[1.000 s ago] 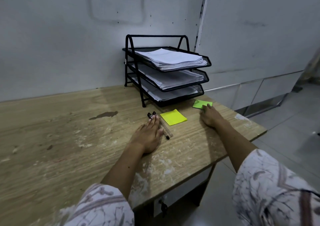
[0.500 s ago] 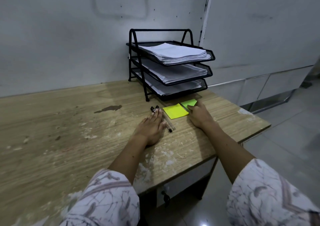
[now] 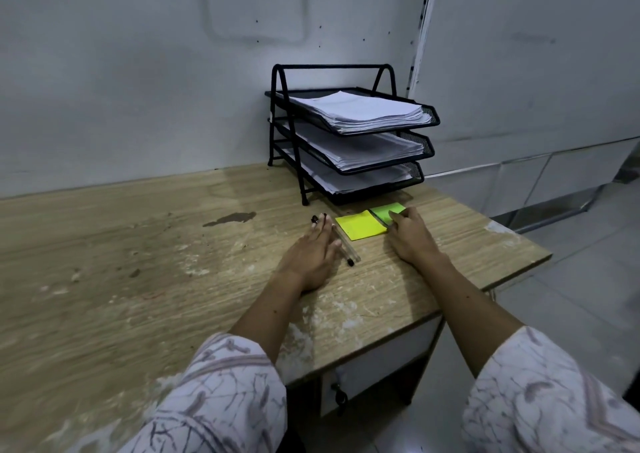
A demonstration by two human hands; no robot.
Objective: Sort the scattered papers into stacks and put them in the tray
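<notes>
Three-tier black mesh tray (image 3: pixel 420 114) at the back right of the wooden desk (image 3: pixel 121 262); each tier carries a white paper stack (image 3: pixel 360 111), so the sorting looks essentially done — no loose sheets left on the desktop. Change over the last second: the right hand (image 3: pixel 410 236) has slid the green sticky pad (image 3: pixel 386 211) leftward until its edge meets the yellow sticky pad (image 3: pixel 360 225); earlier the two lay well apart. Reads as tidying leftovers, not paper work. Right fingers lie bent over the green pad's near corner, pressing rather than gripping. Left hand (image 3: pixel 313 253) lies flat, fingers straight, resting against two pens (image 3: pixel 346 246), grasping nothing. Trays slope forward, open mouths facing front-right; stacks' long axis runs back-left to front-right, along each tray.
</notes>
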